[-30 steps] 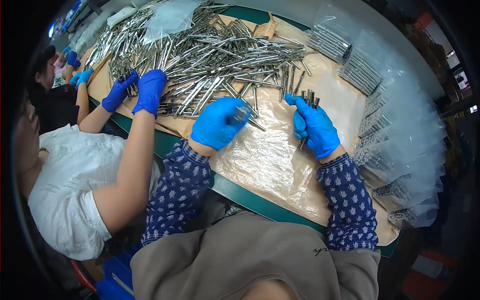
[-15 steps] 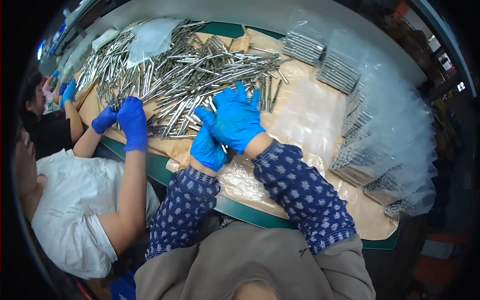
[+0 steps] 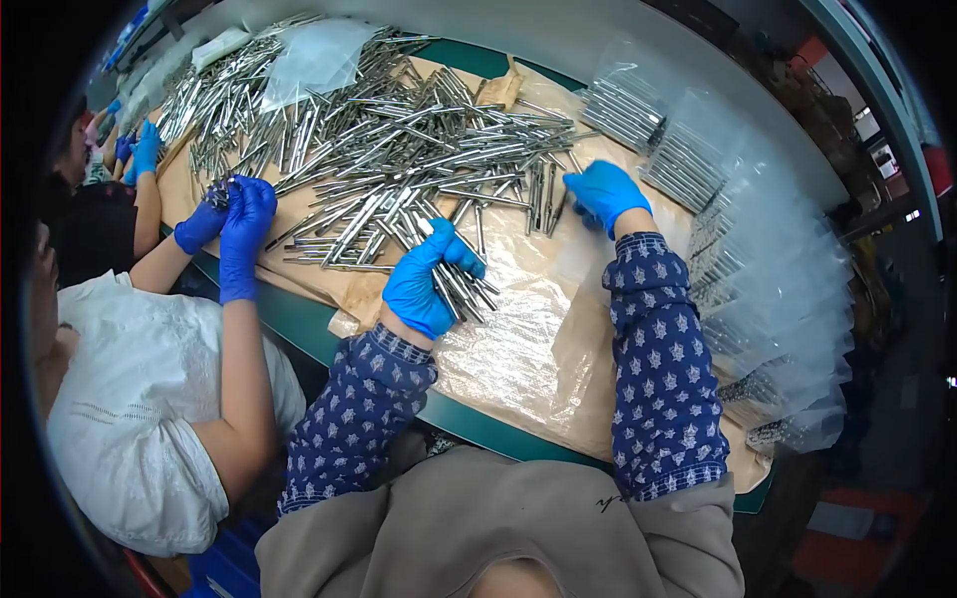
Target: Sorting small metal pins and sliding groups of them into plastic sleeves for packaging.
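My left hand [image 3: 424, 284], in a blue glove, is wrapped round a bundle of slim shiny metal rods [image 3: 467, 289] at the near edge of the pile, thumb on top. The rods stick out past its fingers at both ends. Further right, my right hand [image 3: 608, 196], also blue-gloved, has its fingers curled down beside a few separate metal rods [image 3: 543, 194] lying side by side. What its fingertips hold, if anything, is hidden. A large loose pile of the same rods [image 3: 399, 140] spreads over brown paper beyond my left hand.
Clear bags packed with rods [image 3: 683, 169] stand in a row along the right side. An unfilled clear bag [image 3: 314, 60] lies on the pile. Brown paper [image 3: 568, 379] covers the green table [image 3: 488, 424]. At left, a co-worker's purple-gloved hands [image 3: 244, 229] hold rods.
My right hand has left my left hand and moved right, its fingers now curled beside the separate rods. The bundle in my left hand has come into view. The whole view has shifted slightly.
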Action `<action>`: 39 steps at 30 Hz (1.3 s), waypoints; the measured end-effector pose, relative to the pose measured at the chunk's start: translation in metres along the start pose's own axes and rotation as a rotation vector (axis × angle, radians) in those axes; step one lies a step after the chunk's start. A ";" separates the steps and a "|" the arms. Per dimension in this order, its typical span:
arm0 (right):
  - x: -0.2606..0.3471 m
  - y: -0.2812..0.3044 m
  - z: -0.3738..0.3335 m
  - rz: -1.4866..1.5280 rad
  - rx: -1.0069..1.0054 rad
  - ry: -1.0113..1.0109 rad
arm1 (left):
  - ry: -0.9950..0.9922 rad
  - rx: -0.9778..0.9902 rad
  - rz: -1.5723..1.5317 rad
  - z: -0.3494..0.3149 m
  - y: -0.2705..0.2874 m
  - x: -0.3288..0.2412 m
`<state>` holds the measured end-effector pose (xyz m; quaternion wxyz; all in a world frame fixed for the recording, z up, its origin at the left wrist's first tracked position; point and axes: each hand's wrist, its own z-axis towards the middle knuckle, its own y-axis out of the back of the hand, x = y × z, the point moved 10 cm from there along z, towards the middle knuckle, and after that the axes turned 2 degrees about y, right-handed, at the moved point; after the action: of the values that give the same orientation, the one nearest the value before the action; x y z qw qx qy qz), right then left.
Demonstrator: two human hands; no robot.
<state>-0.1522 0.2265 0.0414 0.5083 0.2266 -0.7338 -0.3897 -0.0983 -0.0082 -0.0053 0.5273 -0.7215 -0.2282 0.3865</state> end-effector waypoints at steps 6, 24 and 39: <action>0.000 -0.016 0.007 -0.317 0.082 -0.082 | 0.009 -0.075 -0.062 -0.001 0.007 0.005; -0.019 -0.032 0.001 0.012 0.264 -0.298 | 0.011 -0.099 -0.027 -0.004 0.008 0.012; 0.029 -0.027 0.010 0.005 -0.033 0.004 | 0.068 -0.041 -0.023 -0.010 -0.001 0.019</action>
<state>-0.1746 0.1931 0.0348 0.5145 0.2173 -0.7267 -0.4001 -0.0795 0.0000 -0.0093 0.5242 -0.7423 -0.2261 0.3508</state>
